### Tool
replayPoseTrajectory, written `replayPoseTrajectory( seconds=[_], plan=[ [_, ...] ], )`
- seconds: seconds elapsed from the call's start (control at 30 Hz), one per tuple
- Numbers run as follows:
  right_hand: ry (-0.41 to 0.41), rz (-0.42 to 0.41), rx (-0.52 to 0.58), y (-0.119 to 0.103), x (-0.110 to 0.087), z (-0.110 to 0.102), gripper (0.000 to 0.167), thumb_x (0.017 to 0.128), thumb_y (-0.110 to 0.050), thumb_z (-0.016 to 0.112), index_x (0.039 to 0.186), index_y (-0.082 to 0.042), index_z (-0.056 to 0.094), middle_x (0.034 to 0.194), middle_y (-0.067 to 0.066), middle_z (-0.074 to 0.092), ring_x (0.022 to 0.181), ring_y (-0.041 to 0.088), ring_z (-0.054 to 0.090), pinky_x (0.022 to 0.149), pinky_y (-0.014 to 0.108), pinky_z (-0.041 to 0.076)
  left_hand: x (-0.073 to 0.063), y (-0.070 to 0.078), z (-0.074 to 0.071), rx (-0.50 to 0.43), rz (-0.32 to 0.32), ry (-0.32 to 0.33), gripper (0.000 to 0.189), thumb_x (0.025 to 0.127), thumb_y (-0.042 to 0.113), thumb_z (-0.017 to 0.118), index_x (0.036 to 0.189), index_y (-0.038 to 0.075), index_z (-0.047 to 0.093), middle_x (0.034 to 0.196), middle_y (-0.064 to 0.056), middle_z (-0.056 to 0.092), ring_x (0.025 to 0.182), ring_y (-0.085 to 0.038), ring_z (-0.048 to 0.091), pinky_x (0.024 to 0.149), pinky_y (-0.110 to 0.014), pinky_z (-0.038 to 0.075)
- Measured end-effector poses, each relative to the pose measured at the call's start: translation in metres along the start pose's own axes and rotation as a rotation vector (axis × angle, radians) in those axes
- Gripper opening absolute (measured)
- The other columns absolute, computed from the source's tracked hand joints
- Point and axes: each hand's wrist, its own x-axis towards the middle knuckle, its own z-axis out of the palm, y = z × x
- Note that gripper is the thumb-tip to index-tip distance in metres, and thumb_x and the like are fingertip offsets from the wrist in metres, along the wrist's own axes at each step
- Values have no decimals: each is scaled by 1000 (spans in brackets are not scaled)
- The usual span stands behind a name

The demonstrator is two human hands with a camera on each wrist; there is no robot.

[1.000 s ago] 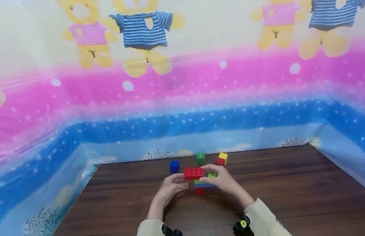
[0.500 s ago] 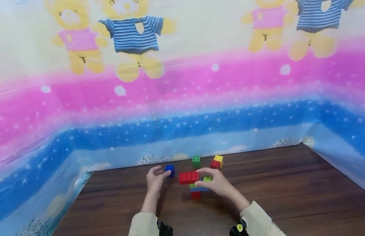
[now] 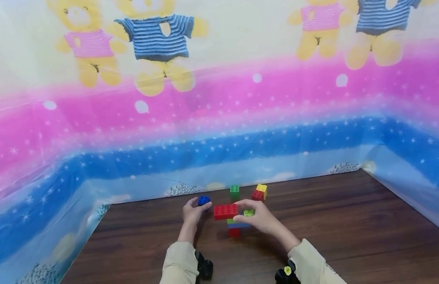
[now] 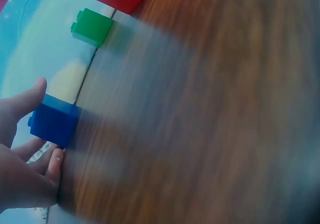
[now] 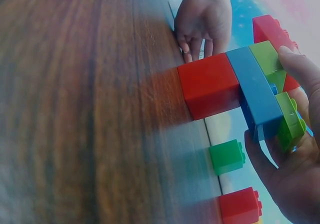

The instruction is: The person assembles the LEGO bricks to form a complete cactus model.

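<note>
A built stack of toy bricks stands on the table: a red brick at the bottom, a blue one above it, lime-green bricks and a long red brick on top. My right hand holds the stack near its top, thumb and index finger at the long red brick's right end. To the left, my left hand has thumb and fingers around a small blue brick, which still stands on the table. The thumb hides part of the blue brick's front in the head view.
A green brick stands behind the stack near the table's back edge. Right of it are a red brick and a yellow brick, close together. A printed curtain hangs behind the dark wooden table.
My left hand left the long red brick, moved left to the small blue brick and closed around it. My right hand stayed at the stack. The head view shifted slightly.
</note>
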Motion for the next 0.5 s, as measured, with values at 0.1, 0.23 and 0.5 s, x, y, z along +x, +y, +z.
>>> replayPoseTrajectory(
  seconds=[0.1,0.23,0.5],
  plan=[
    [1,4,2,0,0,0,38,89,-28,72,124,-15,64,117,6,69,113,24,60,102,56,44,1,-1,3,18,1,40,60,85,15,75,136,-5,51,141,-30,50,132,-43,45,110,-53,39],
    [-1,7,5,0,1,1,38,89,-28,72,124,-15,64,118,6,69,114,23,60,101,54,46,1,-2,4,37,7,76,52,86,14,73,130,-6,56,136,-29,55,128,-43,48,108,-53,41],
    [3,22,-8,1,1,0,40,88,-30,72,125,-16,64,120,6,68,114,23,59,99,50,48,-10,-10,1,-38,59,39,48,88,16,71,128,-7,58,134,-29,56,128,-42,49,109,-54,40]
  ],
)
